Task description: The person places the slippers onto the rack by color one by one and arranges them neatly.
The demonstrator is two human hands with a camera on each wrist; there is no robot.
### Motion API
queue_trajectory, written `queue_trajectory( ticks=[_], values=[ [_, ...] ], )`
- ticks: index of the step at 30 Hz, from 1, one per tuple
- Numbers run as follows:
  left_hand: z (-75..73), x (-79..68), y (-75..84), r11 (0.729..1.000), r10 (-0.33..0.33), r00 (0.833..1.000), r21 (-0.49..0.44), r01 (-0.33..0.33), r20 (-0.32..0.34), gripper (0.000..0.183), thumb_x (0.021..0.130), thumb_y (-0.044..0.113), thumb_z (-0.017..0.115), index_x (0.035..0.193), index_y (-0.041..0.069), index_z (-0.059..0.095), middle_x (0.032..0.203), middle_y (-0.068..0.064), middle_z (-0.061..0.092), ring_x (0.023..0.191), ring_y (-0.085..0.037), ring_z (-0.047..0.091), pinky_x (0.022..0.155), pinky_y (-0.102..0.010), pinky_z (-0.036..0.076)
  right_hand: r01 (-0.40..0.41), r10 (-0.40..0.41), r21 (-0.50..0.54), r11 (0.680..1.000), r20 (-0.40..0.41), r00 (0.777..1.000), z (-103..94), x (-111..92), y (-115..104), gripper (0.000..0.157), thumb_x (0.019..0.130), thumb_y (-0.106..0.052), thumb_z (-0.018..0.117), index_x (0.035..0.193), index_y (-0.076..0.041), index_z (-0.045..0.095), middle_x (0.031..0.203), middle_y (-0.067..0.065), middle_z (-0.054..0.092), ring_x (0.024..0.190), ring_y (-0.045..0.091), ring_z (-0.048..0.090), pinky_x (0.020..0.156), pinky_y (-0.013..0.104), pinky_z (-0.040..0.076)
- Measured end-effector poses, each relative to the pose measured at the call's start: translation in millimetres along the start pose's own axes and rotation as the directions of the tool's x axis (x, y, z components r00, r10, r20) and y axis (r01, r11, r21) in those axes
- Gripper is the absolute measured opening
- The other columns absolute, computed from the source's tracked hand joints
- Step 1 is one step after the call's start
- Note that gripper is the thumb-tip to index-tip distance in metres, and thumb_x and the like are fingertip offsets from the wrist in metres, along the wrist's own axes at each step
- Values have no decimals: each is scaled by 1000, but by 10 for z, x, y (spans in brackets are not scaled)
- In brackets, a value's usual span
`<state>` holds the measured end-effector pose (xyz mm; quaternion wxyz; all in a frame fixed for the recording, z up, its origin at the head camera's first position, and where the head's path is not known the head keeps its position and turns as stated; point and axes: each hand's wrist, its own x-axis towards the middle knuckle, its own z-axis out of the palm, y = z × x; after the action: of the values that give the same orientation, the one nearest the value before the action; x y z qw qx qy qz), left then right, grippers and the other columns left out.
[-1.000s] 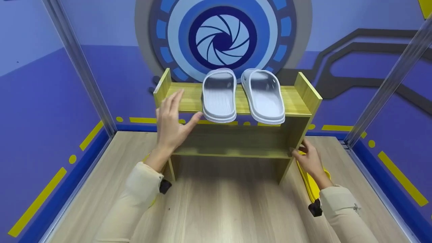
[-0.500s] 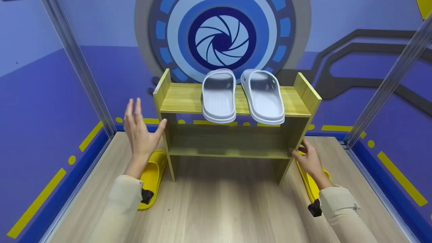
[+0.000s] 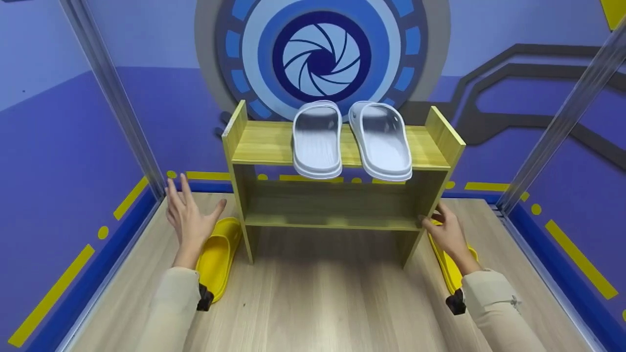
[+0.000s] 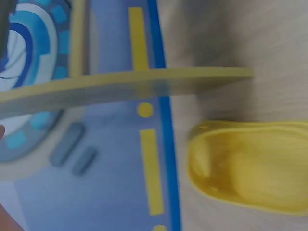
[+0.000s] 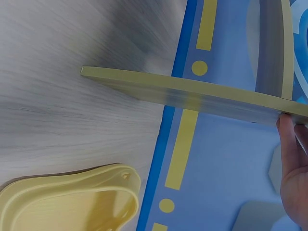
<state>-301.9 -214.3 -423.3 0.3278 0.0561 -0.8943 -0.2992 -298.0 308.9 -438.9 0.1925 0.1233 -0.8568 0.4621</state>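
Note:
A small wooden shoe rack (image 3: 332, 227) stands in the middle, with two pale grey clogs (image 3: 318, 142) side by side on its top shelf, heels toward me. My left hand (image 3: 188, 220) is off to the rack's left, fingers spread and holding nothing. Just below and right of it, a yellow clog (image 3: 213, 264) lies beside the rack; its inside (image 4: 250, 163) shows in the left wrist view. My right hand (image 3: 447, 232) pinches the edge of the rack's right side panel (image 5: 168, 89) with thumb and fingers. Another yellow clog (image 3: 447, 264) lies beneath that hand, partly hidden by it.
The wood-grain tabletop (image 3: 323, 308) runs in front of the rack. Blue printed panels (image 3: 63, 161) enclose the back and sides, with metal posts (image 3: 112, 93) at the corners. The rack's lower shelf (image 3: 332, 220) spans between its side panels.
My left hand has moved from the top shelf, left and down past the rack's left side, bringing the left yellow clog into view. The right hand keeps its place on the rack.

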Motion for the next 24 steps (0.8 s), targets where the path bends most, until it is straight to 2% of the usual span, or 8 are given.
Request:
queue_trajectory(
  ticks=[4, 10, 19, 24],
  values=[
    [117, -98, -132, 995, -94, 991, 31, 91, 99, 105, 71, 58, 59, 141, 21, -9, 143, -11, -18, 129, -31, -12, 95, -57, -4, -13, 13, -6, 1000, 0, 1000, 4, 26, 132, 55, 83, -8, 60, 133, -7, 36, 123, 19, 46, 98, 33, 53, 75, 41, 45],
    [295, -275, -272, 982, -186, 956, 76, 173, 226, 109, 70, 60, 59, 140, 18, -12, 141, -16, -21, 127, -35, -16, 91, -61, -9, -15, 15, -17, 1000, -9, 1000, 8, 21, 155, 56, 83, -11, 60, 133, -7, 37, 124, 20, 45, 99, 34, 53, 75, 43, 45],
    [506, -487, -464, 966, -257, 921, 110, 234, 294, 106, 73, 44, 67, 141, 16, -10, 141, -20, -18, 125, -42, -12, 88, -65, -6, -9, 9, -4, 1000, -12, 1000, 15, 10, 136, 56, 83, -11, 61, 133, -8, 37, 123, 19, 46, 98, 36, 53, 74, 44, 45],
    [568, -588, -548, 949, -314, 886, 126, 287, 342, 107, 72, 45, 67, 141, 14, -10, 141, -25, -9, 125, -46, -5, 92, -63, 3, -3, 4, 14, 1000, -13, 1000, 12, 4, 130, 55, 82, -9, 61, 133, -7, 38, 122, 19, 46, 98, 36, 53, 72, 42, 46]
  ],
)
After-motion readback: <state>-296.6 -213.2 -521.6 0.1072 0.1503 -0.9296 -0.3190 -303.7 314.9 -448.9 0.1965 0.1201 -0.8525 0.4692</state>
